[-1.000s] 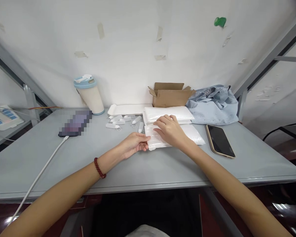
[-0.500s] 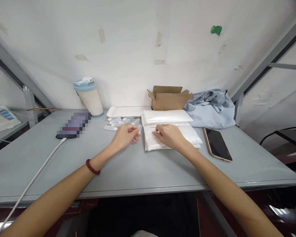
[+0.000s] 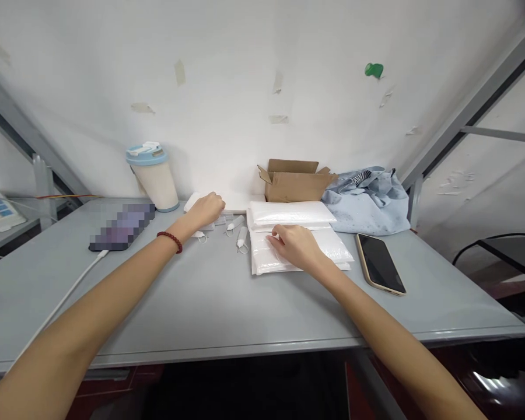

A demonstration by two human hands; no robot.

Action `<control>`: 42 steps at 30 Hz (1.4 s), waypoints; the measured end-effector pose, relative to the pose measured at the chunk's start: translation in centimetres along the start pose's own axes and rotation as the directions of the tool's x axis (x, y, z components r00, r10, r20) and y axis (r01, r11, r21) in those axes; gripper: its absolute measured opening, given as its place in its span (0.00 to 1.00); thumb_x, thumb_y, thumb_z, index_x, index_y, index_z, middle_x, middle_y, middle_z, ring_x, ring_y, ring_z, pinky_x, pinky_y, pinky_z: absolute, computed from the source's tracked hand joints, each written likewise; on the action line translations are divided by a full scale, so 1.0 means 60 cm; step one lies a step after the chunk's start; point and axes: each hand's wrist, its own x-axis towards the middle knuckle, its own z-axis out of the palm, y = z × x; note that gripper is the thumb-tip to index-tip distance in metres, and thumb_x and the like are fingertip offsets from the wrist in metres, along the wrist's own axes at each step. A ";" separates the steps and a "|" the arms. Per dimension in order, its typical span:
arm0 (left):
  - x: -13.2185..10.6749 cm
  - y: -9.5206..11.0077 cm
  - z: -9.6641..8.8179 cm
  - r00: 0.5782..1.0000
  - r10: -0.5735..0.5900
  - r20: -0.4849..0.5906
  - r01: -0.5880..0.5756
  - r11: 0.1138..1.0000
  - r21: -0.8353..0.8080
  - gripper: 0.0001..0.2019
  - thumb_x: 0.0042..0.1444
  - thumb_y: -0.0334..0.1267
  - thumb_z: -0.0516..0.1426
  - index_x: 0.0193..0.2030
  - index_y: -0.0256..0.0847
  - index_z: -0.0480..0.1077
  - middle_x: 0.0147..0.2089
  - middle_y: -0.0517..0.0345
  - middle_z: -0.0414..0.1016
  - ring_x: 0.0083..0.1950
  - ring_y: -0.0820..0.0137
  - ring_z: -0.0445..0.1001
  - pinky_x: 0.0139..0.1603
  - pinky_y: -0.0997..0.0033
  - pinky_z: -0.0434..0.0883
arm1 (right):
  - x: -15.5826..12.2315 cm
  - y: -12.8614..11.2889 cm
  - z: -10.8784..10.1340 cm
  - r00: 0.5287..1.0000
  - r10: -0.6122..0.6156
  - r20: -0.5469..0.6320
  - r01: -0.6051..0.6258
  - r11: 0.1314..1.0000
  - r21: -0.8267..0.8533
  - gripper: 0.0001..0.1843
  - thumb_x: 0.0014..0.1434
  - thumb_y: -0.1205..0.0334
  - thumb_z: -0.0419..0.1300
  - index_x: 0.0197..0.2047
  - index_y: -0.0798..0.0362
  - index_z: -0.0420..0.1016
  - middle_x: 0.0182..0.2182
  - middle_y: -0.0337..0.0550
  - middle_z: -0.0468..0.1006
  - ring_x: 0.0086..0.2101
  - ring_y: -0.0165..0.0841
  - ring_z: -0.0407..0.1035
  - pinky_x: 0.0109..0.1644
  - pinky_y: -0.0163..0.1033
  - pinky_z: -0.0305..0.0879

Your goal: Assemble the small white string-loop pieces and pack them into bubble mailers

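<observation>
My left hand [image 3: 207,209] reaches to the back of the grey table [image 3: 201,303], fingers curled down over a group of small white folded items [image 3: 236,230] and the near edge of a flat white packet [image 3: 236,201]. What it grips is hidden under the knuckles. My right hand [image 3: 295,248] rests palm down on the near stack of clear plastic bags [image 3: 332,248], its fingers pinching the stack's left part. A second stack of white bags [image 3: 291,213] lies just behind it.
A cream tumbler with a blue lid [image 3: 154,175] stands at the back left. A blurred phone [image 3: 121,227] with a white cable [image 3: 65,294] lies left. An open cardboard box [image 3: 293,179], a blue cloth bag [image 3: 367,201] and a dark phone [image 3: 380,263] are at the right.
My left hand left the near stack's corner and moved back and left to the small white items. The right hand stayed on the stack. The view tilted slightly.
</observation>
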 end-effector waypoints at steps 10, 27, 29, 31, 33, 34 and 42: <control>-0.009 -0.036 -0.008 0.940 -0.057 -0.338 0.101 0.988 0.114 0.13 0.58 0.29 0.44 0.38 0.32 0.69 0.39 0.38 0.71 0.46 0.54 0.67 0.43 0.59 0.63 | -0.001 -0.003 0.003 0.999 -0.016 -0.040 0.017 1.000 0.020 0.12 0.65 0.58 0.50 0.39 0.54 0.71 0.31 0.45 0.77 0.31 0.35 0.70 0.27 0.36 0.51; -0.143 0.153 -0.047 0.834 0.207 -0.511 -0.357 0.908 -0.216 0.12 0.63 0.34 0.45 0.35 0.41 0.69 0.40 0.48 0.74 0.46 0.61 0.68 0.45 0.60 0.63 | -0.008 -0.007 0.020 0.648 -0.460 -0.607 0.269 0.884 -0.382 0.11 0.61 0.75 0.48 0.32 0.54 0.67 0.36 0.45 0.75 0.35 0.32 0.64 0.42 0.40 0.53; -0.137 0.132 -0.042 0.842 0.004 -0.539 -0.213 0.921 -0.327 0.11 0.62 0.38 0.48 0.36 0.40 0.70 0.44 0.47 0.74 0.49 0.59 0.67 0.50 0.57 0.63 | -0.002 -0.001 0.024 0.663 -0.456 -0.593 0.267 0.885 -0.382 0.12 0.59 0.76 0.48 0.29 0.54 0.65 0.30 0.43 0.73 0.31 0.32 0.60 0.36 0.38 0.51; -0.132 0.103 -0.039 0.831 -0.275 -0.483 -0.002 0.867 -0.498 0.12 0.59 0.40 0.50 0.42 0.37 0.70 0.48 0.44 0.73 0.53 0.57 0.66 0.54 0.53 0.62 | 0.001 0.002 0.027 0.676 -0.437 -0.593 0.256 0.894 -0.368 0.12 0.57 0.77 0.49 0.28 0.54 0.65 0.29 0.44 0.72 0.30 0.33 0.59 0.34 0.38 0.51; -0.128 0.077 -0.042 0.826 -0.506 -0.249 0.194 0.670 -0.717 0.17 0.55 0.43 0.53 0.47 0.36 0.69 0.52 0.44 0.72 0.53 0.56 0.67 0.54 0.53 0.64 | 0.001 0.003 0.027 0.693 -0.419 -0.587 0.253 0.904 -0.346 0.12 0.57 0.78 0.48 0.29 0.54 0.65 0.30 0.45 0.72 0.31 0.33 0.59 0.34 0.37 0.52; -0.127 0.068 -0.044 0.842 -0.534 -0.074 0.253 0.514 -0.820 0.18 0.54 0.45 0.54 0.47 0.36 0.70 0.51 0.44 0.72 0.51 0.57 0.69 0.51 0.55 0.66 | 0.000 0.002 0.027 0.707 -0.407 -0.579 0.253 0.909 -0.331 0.12 0.56 0.79 0.48 0.29 0.54 0.65 0.31 0.45 0.71 0.31 0.33 0.59 0.34 0.37 0.52; -0.133 0.078 -0.057 0.947 -0.164 0.275 0.267 -0.067 -0.961 0.14 0.44 0.37 0.61 0.40 0.37 0.75 0.37 0.54 0.78 0.40 0.65 0.75 0.44 0.64 0.71 | -0.017 -0.022 0.015 0.842 -0.392 -0.372 0.294 0.910 -0.293 0.30 0.52 0.65 0.58 0.58 0.59 0.58 0.62 0.66 0.52 0.59 0.56 0.46 0.53 0.55 0.53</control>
